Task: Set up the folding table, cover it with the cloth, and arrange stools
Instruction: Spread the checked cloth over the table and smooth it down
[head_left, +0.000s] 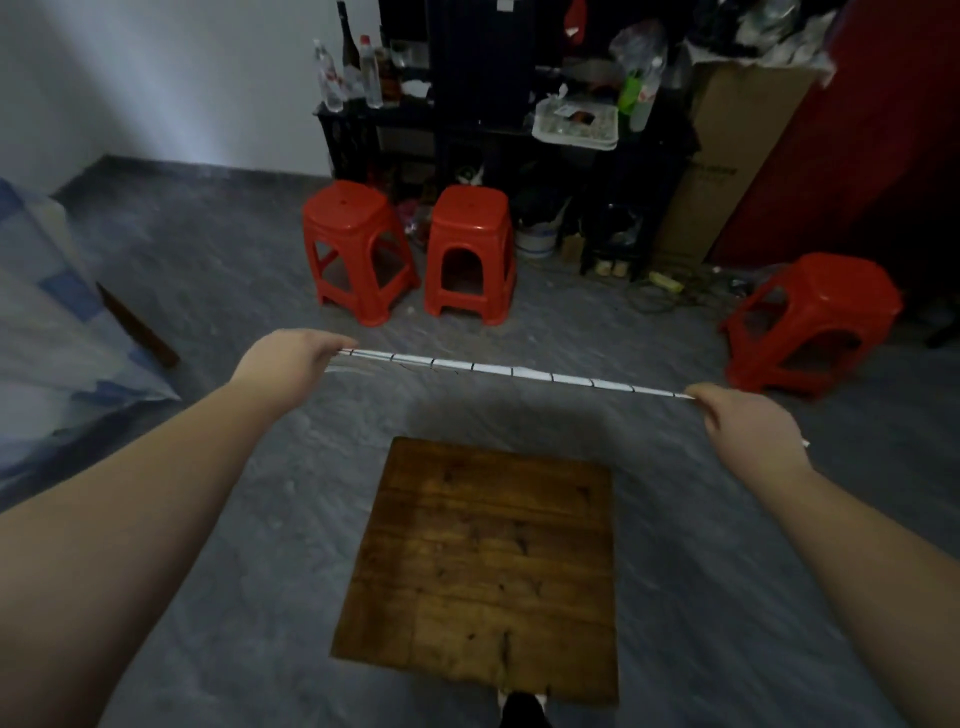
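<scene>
A small wooden folding table (483, 566) stands unfolded on the grey floor below me, its brown top bare. Above and beyond its far edge I hold a thin cloth (511, 371) stretched taut; it shows edge-on as a white strip with dark cross lines. My left hand (291, 358) pinches its left end and my right hand (743, 423) pinches its right end. Two red plastic stools (358, 249) (470, 249) stand side by side further back. A third red stool (810, 322) stands at the right.
A dark shelf unit (467, 140) with bottles, a tray and clutter lines the back wall. A tall cardboard box (727, 156) leans beside a red panel at the right. A bed with blue-checked bedding (57, 332) fills the left edge. Cables lie on the floor near the box.
</scene>
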